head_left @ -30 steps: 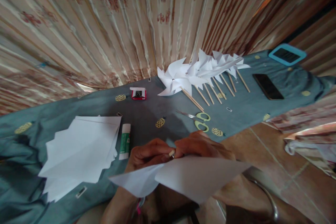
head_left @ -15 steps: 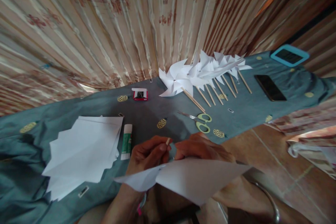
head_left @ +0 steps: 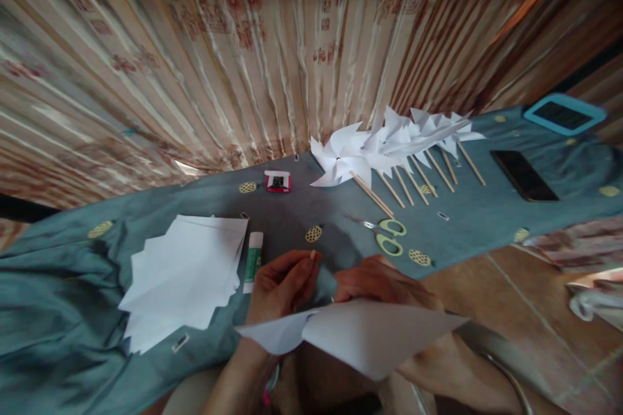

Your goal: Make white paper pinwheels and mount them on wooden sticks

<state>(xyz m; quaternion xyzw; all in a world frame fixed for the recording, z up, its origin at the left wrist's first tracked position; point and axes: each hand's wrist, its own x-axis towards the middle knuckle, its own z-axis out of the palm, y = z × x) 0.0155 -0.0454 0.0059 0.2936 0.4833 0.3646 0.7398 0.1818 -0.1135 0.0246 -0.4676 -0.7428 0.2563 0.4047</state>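
My left hand (head_left: 287, 282) pinches a thin wooden stick (head_left: 313, 255), its pale tip poking up past thumb and forefinger. Across my wrists, close below the camera, spreads a folded white paper pinwheel (head_left: 374, 334). Behind its upper edge my right hand (head_left: 387, 284) is closed, fingers curled against the pinwheel; the paper hides part of the grip. Beyond the right hand lie green-handled scissors (head_left: 389, 237), blades partly apart. A green and white glue stick (head_left: 254, 262) lies just left of my left hand.
A stack of white paper sheets (head_left: 185, 279) lies at the left. Finished-looking pinwheels on sticks (head_left: 341, 159) overlap in a row at the back, near a small red box (head_left: 278, 181). A black phone (head_left: 523, 175) and a blue-framed device (head_left: 564, 115) lie at the right.
The view has swung a little left, so the table things appear further right. The gap between my hands has widened slightly. Both keep their holds.
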